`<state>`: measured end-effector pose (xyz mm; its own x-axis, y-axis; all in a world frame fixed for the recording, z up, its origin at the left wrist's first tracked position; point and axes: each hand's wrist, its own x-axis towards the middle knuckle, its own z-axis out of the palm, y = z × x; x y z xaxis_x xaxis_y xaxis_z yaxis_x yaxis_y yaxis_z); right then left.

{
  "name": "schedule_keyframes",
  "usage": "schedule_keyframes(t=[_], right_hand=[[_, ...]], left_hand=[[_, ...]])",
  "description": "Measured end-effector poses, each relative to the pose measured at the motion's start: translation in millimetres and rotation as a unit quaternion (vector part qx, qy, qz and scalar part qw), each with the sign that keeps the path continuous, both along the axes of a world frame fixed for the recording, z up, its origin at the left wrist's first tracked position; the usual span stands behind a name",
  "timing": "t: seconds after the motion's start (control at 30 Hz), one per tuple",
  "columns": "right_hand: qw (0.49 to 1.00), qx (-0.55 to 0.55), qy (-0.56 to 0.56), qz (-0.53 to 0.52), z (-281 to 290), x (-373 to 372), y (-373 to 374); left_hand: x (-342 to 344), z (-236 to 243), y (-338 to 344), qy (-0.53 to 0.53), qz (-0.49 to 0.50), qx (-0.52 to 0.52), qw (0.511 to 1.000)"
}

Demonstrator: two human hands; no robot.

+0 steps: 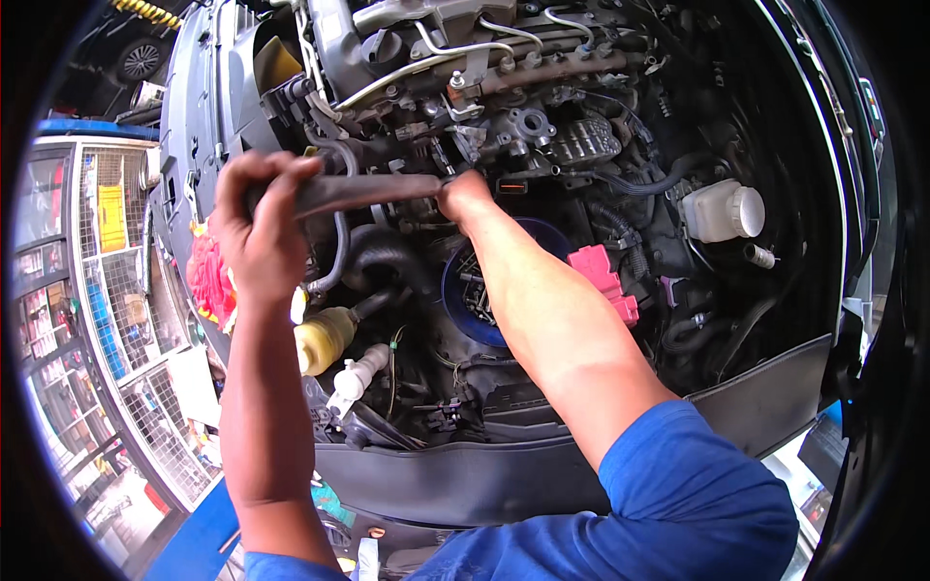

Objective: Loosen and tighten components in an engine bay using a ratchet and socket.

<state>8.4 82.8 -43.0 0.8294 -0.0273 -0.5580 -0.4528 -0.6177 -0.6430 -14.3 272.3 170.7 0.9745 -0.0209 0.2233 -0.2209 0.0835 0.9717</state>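
My left hand (260,213) grips one end of a long dark bar (363,190), which is held roughly level over the engine (523,87). My right hand (467,198) is closed round the bar's other end, at the front of the engine beside hoses and metal fittings, where its fingertips are partly hidden. Under my right forearm is a blue round tray (460,300) with several metal pieces in it. To its right sits a pink plastic part (601,276).
A yellowish reservoir (325,341), a white bottle (356,378) and a red rag (208,271) lie along the left. A white reservoir (722,208) is at the right. The bay's black front edge (465,474) runs below my arms. Wire-mesh shelving (131,320) stands at the left.
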Motion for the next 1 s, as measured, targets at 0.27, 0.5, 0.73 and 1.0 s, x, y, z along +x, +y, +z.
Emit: schedule_keyframes(t=[0.27, 0.5, 0.73, 1.0], right_hand=[[0.989, 0.102, -0.034, -0.098, 20.3, -4.2, 4.4], [0.967, 0.191, 0.129, -0.104, -1.8, 2.5, -3.5], [0.963, 0.204, 0.123, -0.126, 18.5, -0.9, -4.2], [0.953, 0.221, 0.159, -0.131, 15.2, 1.8, -8.3]], left_hand=[[-6.2, 22.8, -9.1, -0.021, -0.038, -0.022, 0.999], [46.5, 36.9, -85.6, -0.039, -0.120, 0.008, 0.992], [55.1, 44.6, -88.2, -0.039, -0.194, 0.051, 0.979], [49.0, 46.1, -126.0, -0.047, -0.128, 0.015, 0.991]])
